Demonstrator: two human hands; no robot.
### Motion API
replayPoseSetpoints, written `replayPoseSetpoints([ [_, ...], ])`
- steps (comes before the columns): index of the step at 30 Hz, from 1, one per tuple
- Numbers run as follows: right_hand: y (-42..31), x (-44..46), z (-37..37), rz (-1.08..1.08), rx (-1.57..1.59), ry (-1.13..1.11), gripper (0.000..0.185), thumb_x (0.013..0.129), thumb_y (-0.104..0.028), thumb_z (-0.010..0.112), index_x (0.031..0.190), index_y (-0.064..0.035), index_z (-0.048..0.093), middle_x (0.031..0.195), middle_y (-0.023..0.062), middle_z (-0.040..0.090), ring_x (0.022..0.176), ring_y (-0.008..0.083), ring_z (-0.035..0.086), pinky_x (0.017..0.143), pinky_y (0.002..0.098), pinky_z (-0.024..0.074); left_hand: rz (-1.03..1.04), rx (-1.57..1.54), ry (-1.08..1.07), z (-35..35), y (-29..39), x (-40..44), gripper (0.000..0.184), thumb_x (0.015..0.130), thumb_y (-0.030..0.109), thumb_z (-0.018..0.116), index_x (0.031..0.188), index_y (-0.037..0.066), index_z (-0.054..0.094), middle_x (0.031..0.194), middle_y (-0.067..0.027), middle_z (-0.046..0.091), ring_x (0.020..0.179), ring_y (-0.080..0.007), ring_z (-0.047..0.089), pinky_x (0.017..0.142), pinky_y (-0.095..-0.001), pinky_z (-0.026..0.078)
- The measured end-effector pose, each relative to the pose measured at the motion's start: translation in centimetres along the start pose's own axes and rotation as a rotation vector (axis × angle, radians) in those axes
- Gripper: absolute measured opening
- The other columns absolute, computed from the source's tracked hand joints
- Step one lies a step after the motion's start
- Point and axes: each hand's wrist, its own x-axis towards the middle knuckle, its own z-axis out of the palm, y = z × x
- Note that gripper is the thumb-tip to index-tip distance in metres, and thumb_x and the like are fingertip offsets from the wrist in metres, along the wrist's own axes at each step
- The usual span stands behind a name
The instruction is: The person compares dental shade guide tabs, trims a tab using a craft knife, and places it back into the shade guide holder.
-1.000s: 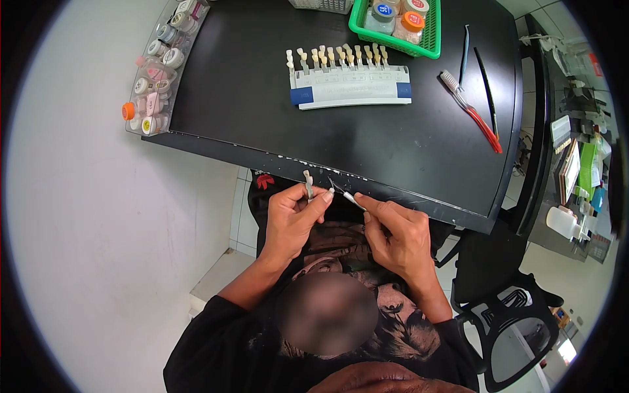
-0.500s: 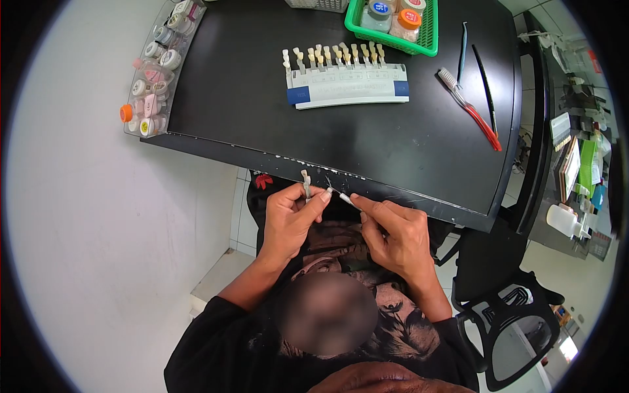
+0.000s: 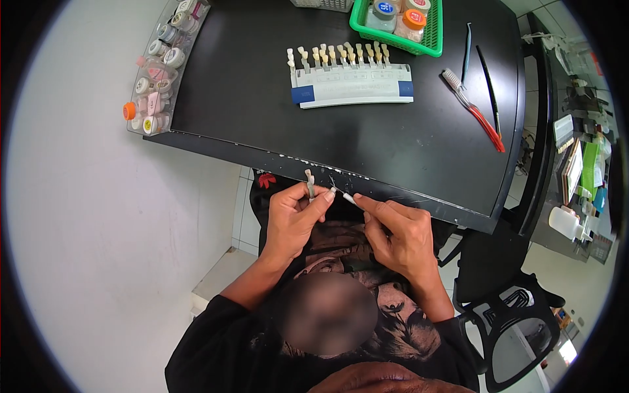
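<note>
My left hand is closed at the desk's front edge. It grips a tooth shade tab that stands up from its fingers, and its thumb and fingertip pinch a small whitish piece, too small to name surely. Closed like a pen grip, my right hand holds a slim tool with a white handle. The tool's thin tip points at the small piece; whether they touch I cannot tell. Farther back on the desk lies the tooth shade guide, white with blue ends and a row of tabs.
A green basket of jars stands at the back of the black desk. To the right lie a red-handled toothbrush, a blue instrument and a black brush. A clear box of jars lines the left edge.
The whole view has shifted slightly to the right. Both hands keep their grips, with the tool tip still beside the small piece.
</note>
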Motion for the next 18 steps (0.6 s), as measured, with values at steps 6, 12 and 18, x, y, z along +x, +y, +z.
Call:
replayPoseSetpoints([
  [6, -0.12, 0.20, 0.10, -0.014, 0.005, 0.017, 0.037, 0.086, -0.001, 0.076, 0.121, -0.0096, 0.082, 0.067, 0.0047, 0.062, 0.053, 0.0240, 0.062, 0.051, 0.0398, 0.0484, -0.014, 0.004, 0.008, 0.09, 0.21, -0.06, 0.012, 0.102, 0.010, 0.079, 0.106, -0.001, 0.079, 0.078, -0.0008, 0.068, 0.068, -0.0056, 0.058, 0.060, -0.0216, 0.042],
  [12, -0.05, 0.16, 0.18, -0.016, -0.001, 0.013, 0.037, 0.086, 0.000, 0.076, 0.121, -0.0094, 0.082, 0.066, 0.0047, 0.061, 0.052, 0.0238, 0.062, 0.050, 0.0395, 0.0480, -0.008, 0.011, 0.004, -0.02, 0.01, 0.01, 0.012, 0.102, 0.010, 0.079, 0.106, -0.001, 0.079, 0.078, -0.0010, 0.068, 0.067, -0.0053, 0.058, 0.060, -0.0210, 0.041],
  [18, -0.03, -0.05, 0.38, 0.006, 0.011, 0.035, 0.034, 0.087, 0.000, 0.076, 0.120, -0.0079, 0.081, 0.067, 0.0056, 0.064, 0.052, 0.0243, 0.062, 0.050, 0.0389, 0.0484, -0.039, 0.002, -0.007, -0.06, 0.58, -0.12, 0.011, 0.104, 0.009, 0.078, 0.106, -0.002, 0.080, 0.080, 0.0015, 0.068, 0.069, -0.0040, 0.058, 0.063, -0.0213, 0.047],
])
